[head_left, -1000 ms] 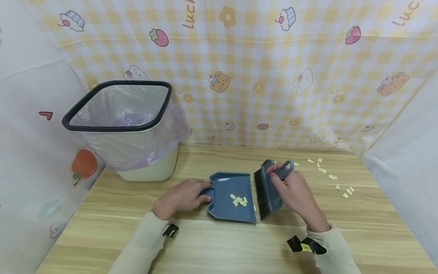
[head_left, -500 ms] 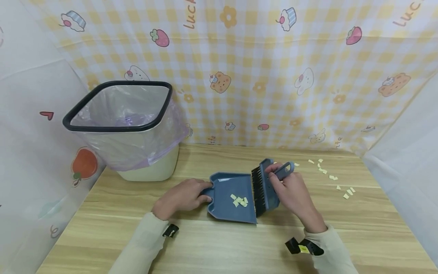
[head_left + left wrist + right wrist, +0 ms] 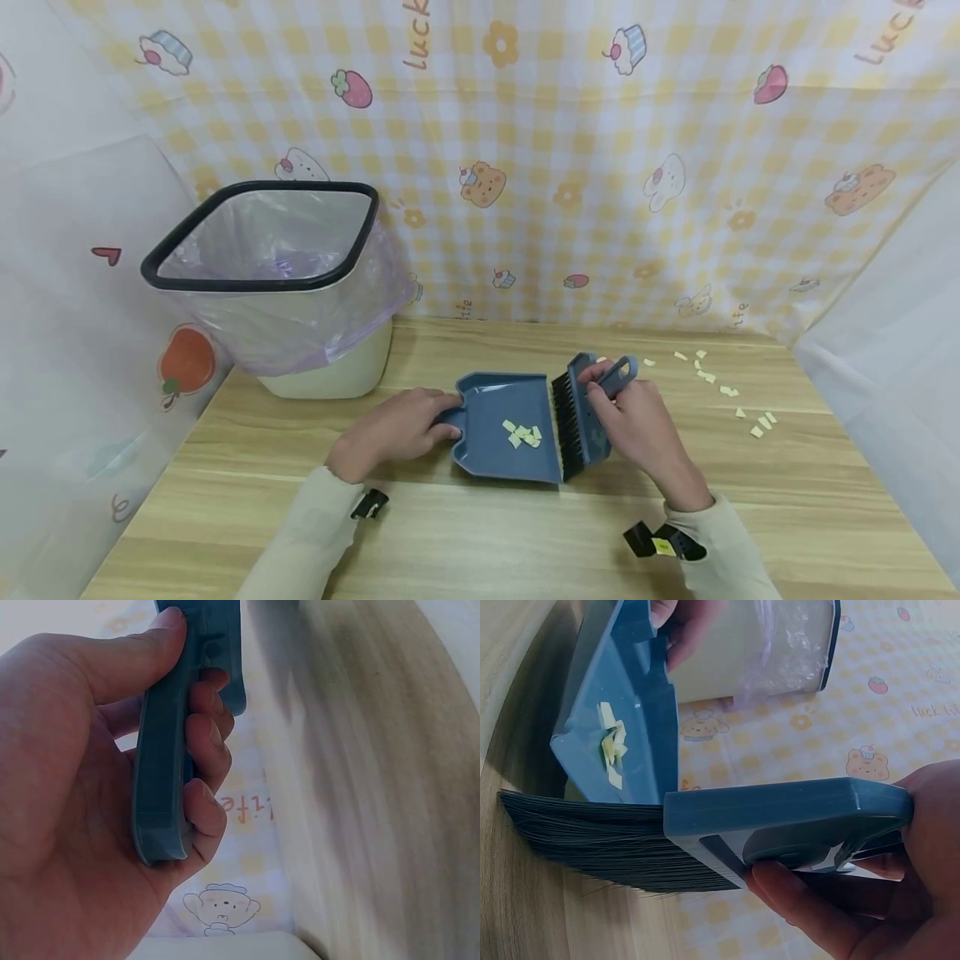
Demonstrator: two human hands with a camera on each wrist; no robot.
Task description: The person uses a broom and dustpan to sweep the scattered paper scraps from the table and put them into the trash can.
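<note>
A blue dustpan lies in the middle of the wooden table, with a small heap of pale yellow paper scraps on it. The left hand grips its handle; in the left wrist view the fingers curl round that handle with the thumb along it. At the pan's front lip stands a blue hand brush, its dark bristles against or very near the edge. The right hand holds the brush by its handle, thumb pressed on the body in the right wrist view.
Several loose paper scraps are scattered on the table at the right and behind the brush. A bin with a black rim and a purple bag liner stands at the back left. A patterned cloth hangs behind.
The brush has moved left to the dustpan's lip, and the scrap seen at that lip earlier is no longer visible. The dustpan has shifted slightly. Both hands keep their grip.
</note>
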